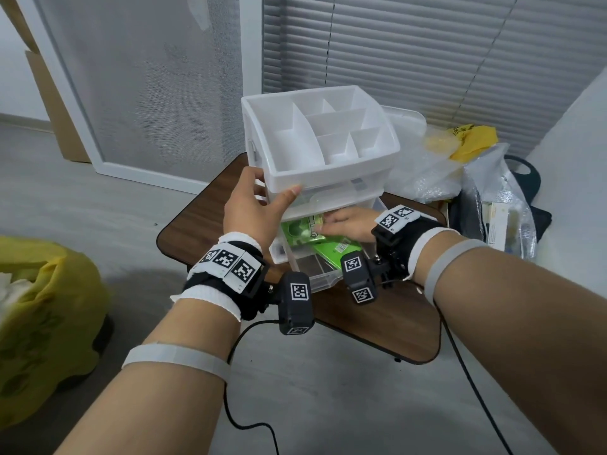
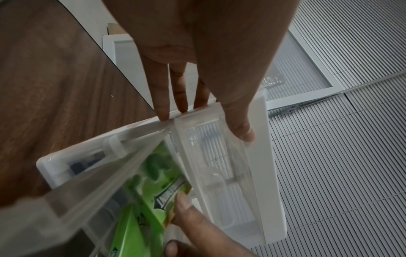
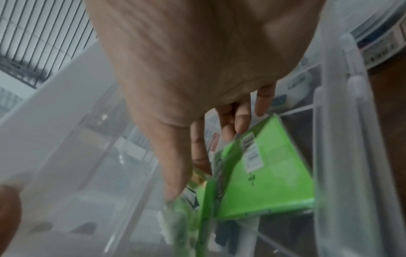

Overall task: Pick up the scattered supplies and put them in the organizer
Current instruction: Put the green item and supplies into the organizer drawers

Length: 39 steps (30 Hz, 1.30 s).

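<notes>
Organizer (image 1: 315, 165) drawer's open, green packs going in

Nearest, the pulled-out clear drawer (image 1: 315, 274) holds a flat green pack (image 1: 338, 254); right hand (image 1: 348, 224) pinches a second green packet (image 1: 302, 229) just behind it, sliding it inside. Further back, left hand (image 1: 253, 205) grips the organizer's front corner, thumb on its face. I'd lay the packet flat, keep bracing, then shut the drawer.

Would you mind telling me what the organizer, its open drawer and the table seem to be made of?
Organizer: apparently opaque white plastic, smooth, moulded dividers. Drawer: clear plastic; green packets show through. Table: dark wood grain, possibly laminate.
</notes>
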Tool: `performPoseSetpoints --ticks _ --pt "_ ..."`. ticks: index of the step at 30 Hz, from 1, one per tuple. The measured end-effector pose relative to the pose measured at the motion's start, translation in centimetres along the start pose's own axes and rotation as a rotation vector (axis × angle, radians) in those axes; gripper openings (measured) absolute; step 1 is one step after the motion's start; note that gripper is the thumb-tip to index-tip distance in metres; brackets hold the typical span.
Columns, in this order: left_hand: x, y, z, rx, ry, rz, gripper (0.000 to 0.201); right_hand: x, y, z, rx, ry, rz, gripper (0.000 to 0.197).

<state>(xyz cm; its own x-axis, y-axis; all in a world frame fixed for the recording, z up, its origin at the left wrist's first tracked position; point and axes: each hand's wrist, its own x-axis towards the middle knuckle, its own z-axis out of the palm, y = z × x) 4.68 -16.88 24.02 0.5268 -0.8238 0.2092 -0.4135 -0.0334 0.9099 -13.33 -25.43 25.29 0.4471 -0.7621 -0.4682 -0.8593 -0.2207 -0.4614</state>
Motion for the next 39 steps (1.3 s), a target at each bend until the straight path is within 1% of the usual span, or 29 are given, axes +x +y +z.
performPoseSetpoints --ticks 2,3,6,10,12,14,16,19,22,23,24,25,27,28,29,30,31,32,33,35,38,39 --pt "0.0 0.0 0.0 0.005 0.001 0.002 0.046 0.1 -0.4 0.3 -0.007 0.031 0.025 0.057" --pt "-0.1 0.0 0.0 0.007 -0.001 0.002 0.047 0.2 -0.6 0.5 -0.01 0.039 0.066 0.056" --pt "-0.1 0.0 -0.1 0.006 -0.011 -0.002 0.047 0.5 -1.0 0.7 0.065 0.081 0.155 0.044" --pt "-0.1 0.0 -0.3 -0.002 -0.014 -0.004 0.047 -0.3 -0.4 -0.3 0.111 0.047 0.235 0.036" --pt "-0.1 0.0 -0.3 -0.008 -0.014 -0.008 0.048 -0.7 0.4 -0.9 0.16 0.031 0.287 0.035" --pt "-0.1 0.0 -0.2 -0.012 -0.013 -0.01 0.048 -1.1 0.9 -1.3 0.172 0.028 0.299 0.032" --pt "-0.1 0.1 -0.2 -0.017 -0.013 -0.012 0.048 -1.3 1.0 -1.1 0.195 0.086 0.291 0.027" --pt "-0.2 0.1 -0.2 -0.022 -0.016 -0.015 0.047 -1.3 1.0 -0.3 0.212 0.191 0.237 0.01" --pt "-0.3 0.1 -0.2 -0.025 -0.014 -0.017 0.046 -0.8 1.2 0.4 0.151 0.201 0.13 0.025" --pt "-0.3 0.1 -0.2 -0.025 -0.016 -0.017 0.045 -0.7 1.2 0.5 0.091 0.194 0.096 0.029" --pt "-0.3 0.2 -0.2 -0.023 -0.019 -0.017 0.045 -1.0 0.8 0.5 0.009 0.171 0.099 0.037" --pt "-0.3 0.2 -0.2 -0.023 -0.021 -0.019 0.045 -1.0 0.7 0.7 -0.091 0.148 0.131 0.054" --pt "-0.3 0.2 -0.3 -0.026 -0.024 -0.022 0.044 -1.1 0.2 1.0 -0.265 0.126 0.223 0.102" --pt "-0.3 0.2 -0.3 -0.025 -0.024 -0.023 0.044 -1.1 -0.2 1.3 -0.313 0.111 0.26 0.122" --pt "-0.3 0.2 -0.3 -0.023 -0.023 -0.023 0.044 -1.0 -0.5 1.7 -0.344 0.105 0.276 0.133" --pt "-0.3 0.3 -0.3 -0.02 -0.023 -0.023 0.045 -1.0 -0.8 2.0 -0.382 0.102 0.28 0.136" --pt "-0.3 0.3 -0.3 -0.018 -0.023 -0.024 0.045 -0.9 -1.1 2.4 -0.429 0.101 0.254 0.131" --pt "-0.3 0.3 -0.3 -0.015 -0.024 -0.027 0.046 -1.1 -1.6 2.8 -0.483 0.085 0.241 0.123" --pt "-0.3 0.3 -0.3 -0.013 -0.025 -0.03 0.046 -1.1 -1.7 3.1 -0.49 0.105 0.205 0.113" --pt "-0.3 0.3 -0.3 -0.01 -0.029 -0.032 0.045 -0.7 -2.4 3.3 -0.426 0.187 0.141 0.095" --pt "-0.4 0.3 -0.3 -0.021 -0.03 -0.031 0.043 0.7 -3.5 4.5 -0.297 0.236 0.113 0.084" --pt "-0.4 0.2 -0.3 -0.021 -0.03 -0.031 0.043 1.2 -3.6 4.8 -0.254 0.239 0.073 0.075"
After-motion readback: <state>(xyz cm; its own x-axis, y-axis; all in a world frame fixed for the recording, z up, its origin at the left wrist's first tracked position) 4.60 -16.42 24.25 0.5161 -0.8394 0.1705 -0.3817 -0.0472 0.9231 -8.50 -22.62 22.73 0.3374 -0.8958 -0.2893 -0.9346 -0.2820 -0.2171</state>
